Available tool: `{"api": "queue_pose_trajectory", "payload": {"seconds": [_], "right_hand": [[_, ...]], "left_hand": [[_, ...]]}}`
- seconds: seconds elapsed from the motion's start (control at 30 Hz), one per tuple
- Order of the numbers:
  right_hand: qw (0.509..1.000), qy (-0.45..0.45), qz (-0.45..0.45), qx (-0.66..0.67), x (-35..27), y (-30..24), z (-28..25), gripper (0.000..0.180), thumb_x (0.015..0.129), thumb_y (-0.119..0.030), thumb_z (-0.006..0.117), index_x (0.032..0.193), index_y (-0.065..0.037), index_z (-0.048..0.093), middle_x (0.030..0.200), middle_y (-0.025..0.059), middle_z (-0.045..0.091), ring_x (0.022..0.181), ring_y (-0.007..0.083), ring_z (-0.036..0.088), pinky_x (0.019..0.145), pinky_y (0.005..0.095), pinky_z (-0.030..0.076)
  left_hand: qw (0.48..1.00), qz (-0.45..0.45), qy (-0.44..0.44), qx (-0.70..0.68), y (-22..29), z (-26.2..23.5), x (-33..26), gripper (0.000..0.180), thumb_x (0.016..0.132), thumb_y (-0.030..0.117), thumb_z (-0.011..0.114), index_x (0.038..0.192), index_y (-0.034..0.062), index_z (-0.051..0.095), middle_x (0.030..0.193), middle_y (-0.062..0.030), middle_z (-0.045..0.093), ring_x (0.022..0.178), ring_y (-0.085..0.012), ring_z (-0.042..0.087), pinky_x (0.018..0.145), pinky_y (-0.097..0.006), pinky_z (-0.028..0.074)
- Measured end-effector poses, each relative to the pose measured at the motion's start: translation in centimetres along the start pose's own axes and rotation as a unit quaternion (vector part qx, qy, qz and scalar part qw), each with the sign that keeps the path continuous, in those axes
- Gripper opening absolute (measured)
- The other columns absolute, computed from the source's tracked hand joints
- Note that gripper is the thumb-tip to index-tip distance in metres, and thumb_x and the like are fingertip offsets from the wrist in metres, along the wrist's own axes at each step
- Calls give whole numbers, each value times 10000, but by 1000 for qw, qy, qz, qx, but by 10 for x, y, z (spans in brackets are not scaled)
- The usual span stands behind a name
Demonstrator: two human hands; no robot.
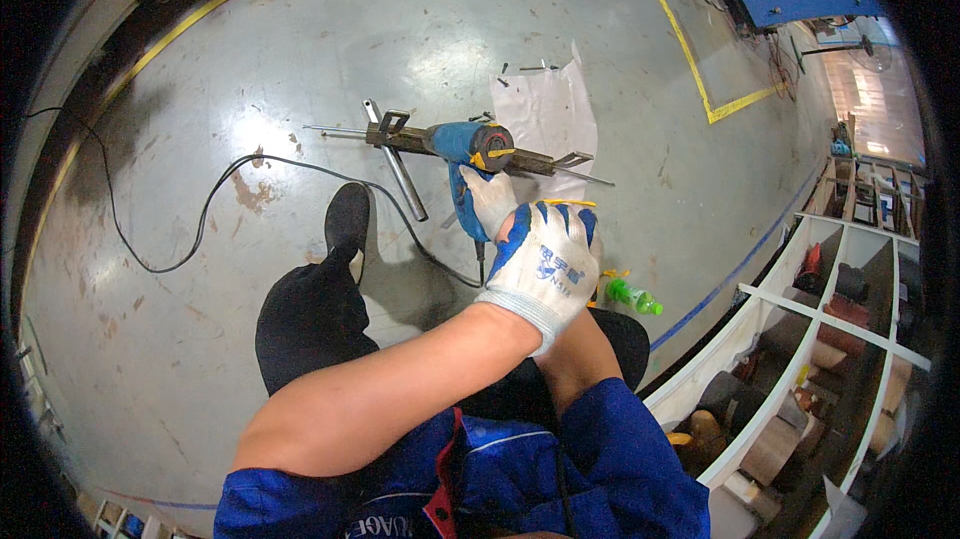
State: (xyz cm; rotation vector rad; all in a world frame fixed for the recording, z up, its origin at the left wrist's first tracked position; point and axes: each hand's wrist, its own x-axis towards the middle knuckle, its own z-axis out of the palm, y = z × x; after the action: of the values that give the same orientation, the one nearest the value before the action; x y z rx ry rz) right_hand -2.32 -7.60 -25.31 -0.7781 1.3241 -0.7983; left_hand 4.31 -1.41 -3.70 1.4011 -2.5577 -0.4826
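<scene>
Head view. A blue power drill (466, 154) was seen gripped by its handle, just beyond the two gloved hands. The left hand (543, 269), in a white glove with blue fingertips, was laid over the right hand (490, 201), whose gloved fingers were closed round the drill handle. Whether the left hand itself had hold of anything could not be told; its fingers were curled over the right one.

The drill body was pressed against a long metal bar (470, 149) lying on the grey floor (300, 39), running to both sides of the hands. A steel tube (400, 174) lay crossed under the bar, left of the hands. A black cable (215, 199) was trailed off to the left. A white sheet (545, 109) lay beyond the drill. A green bottle (632, 295) lay just right of the left hand.
</scene>
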Motion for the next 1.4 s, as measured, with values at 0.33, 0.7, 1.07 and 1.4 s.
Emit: {"api": "queue_pose_trajectory", "payload": {"seconds": [0.33, 0.7, 1.07, 1.4], "right_hand": [[987, 30, -42, -150, 15, 23, 10, 304, 937, -325, 721, 1064, -48, 736, 852, 17, 695, 723, 146, 614, 701, 345, 513], [983, 58, -55, -164, 15, 18, 15, 399, 922, -352, 737, 1134, -13, 723, 955, 77, 723, 826, 177, 644, 790, 350, 521], [979, 78, 6, -189, 15, 16, 11, 448, 898, -397, 754, 1092, 6, 723, 894, 86, 706, 764, 187, 633, 737, 372, 518], [980, 84, -13, -181, 10, 12, 14, 386, 912, -347, 749, 1123, -24, 724, 894, 45, 702, 772, 177, 620, 732, 367, 520]], "left_hand": [[999, 0, 20, 41, 6, 2, 2, 289, 915, 232, 593, 1119, 37, 656, 990, -153, 677, 917, -310, 656, 782, -435, 483], [995, 14, 7, 96, 12, 16, 3, 290, 888, 212, 608, 1120, 46, 659, 984, -140, 679, 914, -293, 648, 767, -426, 469], [999, 1, 8, 40, 12, 3, 0, 303, 884, 210, 605, 1125, 41, 675, 975, -137, 677, 911, -294, 650, 750, -433, 462], [999, 13, 14, 26, 11, 8, -1, 307, 903, 200, 596, 1149, 30, 666, 981, -142, 684, 904, -296, 662, 750, -419, 479]]}}
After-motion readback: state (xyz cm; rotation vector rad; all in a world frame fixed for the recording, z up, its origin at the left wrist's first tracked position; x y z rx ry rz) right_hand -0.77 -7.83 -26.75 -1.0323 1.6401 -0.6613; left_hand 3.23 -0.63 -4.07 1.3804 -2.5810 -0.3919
